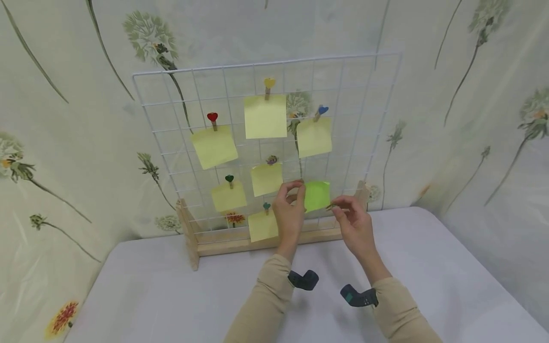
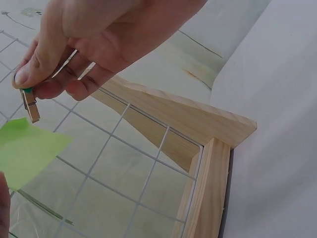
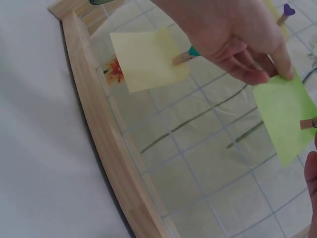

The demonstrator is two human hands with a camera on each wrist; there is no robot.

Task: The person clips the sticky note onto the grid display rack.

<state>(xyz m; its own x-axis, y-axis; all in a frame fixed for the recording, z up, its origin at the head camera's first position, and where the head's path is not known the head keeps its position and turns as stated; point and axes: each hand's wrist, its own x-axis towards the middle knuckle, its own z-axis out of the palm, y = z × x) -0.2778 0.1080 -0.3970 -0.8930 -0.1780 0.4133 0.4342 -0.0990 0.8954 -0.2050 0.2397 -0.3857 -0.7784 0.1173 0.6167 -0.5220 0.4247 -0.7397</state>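
A bright green sticky note (image 1: 317, 196) lies against the white wire grid (image 1: 355, 119). My left hand (image 1: 289, 209) pinches its left edge between thumb and finger; the right wrist view shows that grip on the note (image 3: 283, 114) closely. To the right of the note, my right hand (image 1: 355, 223) pinches a small wooden clothespin (image 2: 30, 105) with a bit of green at its fingertip end. The clothespin's tip is close to the note's edge; whether they touch, I cannot tell. In the left wrist view, only a sliver of the left hand shows at the edge.
Yellow notes hang on the grid under heart-topped clothespins, including a red one (image 1: 212, 117), a yellow one (image 1: 269, 84) and a blue one (image 1: 322, 110). A wooden stand (image 1: 231, 246) holds the grid on the white table (image 1: 150, 290). Behind is a flower-printed cloth (image 1: 429, 95).
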